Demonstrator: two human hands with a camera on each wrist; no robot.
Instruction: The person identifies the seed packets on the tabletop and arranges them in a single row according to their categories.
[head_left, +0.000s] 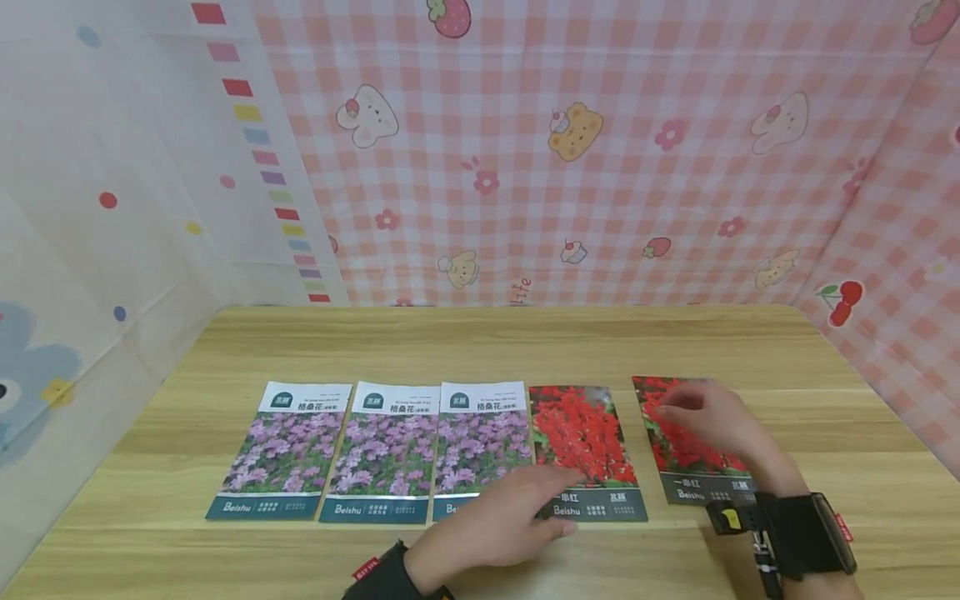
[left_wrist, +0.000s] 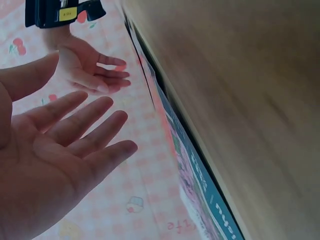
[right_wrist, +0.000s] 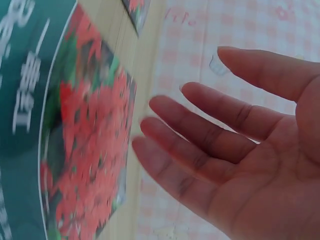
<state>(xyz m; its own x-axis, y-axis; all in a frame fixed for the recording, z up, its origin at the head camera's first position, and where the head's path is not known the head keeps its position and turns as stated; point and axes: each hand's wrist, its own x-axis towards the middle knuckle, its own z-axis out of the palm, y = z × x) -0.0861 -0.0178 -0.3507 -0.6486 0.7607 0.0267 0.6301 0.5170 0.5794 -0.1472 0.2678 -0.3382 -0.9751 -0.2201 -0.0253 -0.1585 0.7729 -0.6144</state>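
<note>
Several flower seed packets lie in a row on the wooden table. Three show purple flowers: a left one (head_left: 282, 454), a middle one (head_left: 387, 458) and a right one (head_left: 483, 442). Beside them is a red-flower packet (head_left: 581, 433), and apart at the right lies another red-flower packet (head_left: 663, 442). My left hand (head_left: 504, 517) is over the lower edges of the third purple packet and the first red one, hiding part of both. Above the rightmost packet is my right hand (head_left: 712, 421), covering its upper right part. Both wrist views show extended, relaxed fingers holding nothing.
The wooden table (head_left: 480, 342) reaches back to a pink checked cloth (head_left: 517, 208) hanging behind it. A pale dotted cloth (head_left: 135, 250) hangs on the left side. Black bands with devices (head_left: 802, 533) are strapped round the wrists.
</note>
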